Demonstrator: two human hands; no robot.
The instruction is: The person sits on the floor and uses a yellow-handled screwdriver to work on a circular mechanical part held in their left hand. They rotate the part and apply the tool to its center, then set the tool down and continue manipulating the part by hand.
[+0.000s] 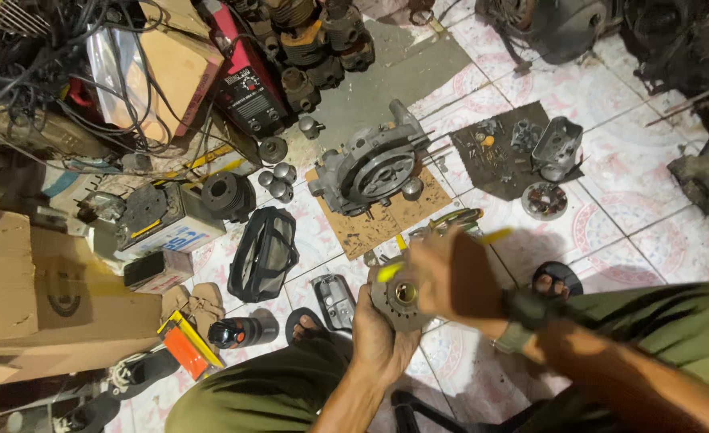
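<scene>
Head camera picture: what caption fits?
Left hand holds a round metal part; blurred right hand works it.

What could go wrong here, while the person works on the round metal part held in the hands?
1. The left hand alone holds the round part above a sandalled foot; if it slips, it may hit the toes.
2. The right hand is blurred with a yellow tool; a miss could strike the left fingers.
3. Small loose parts lie on the floor and could be kicked away.
</scene>
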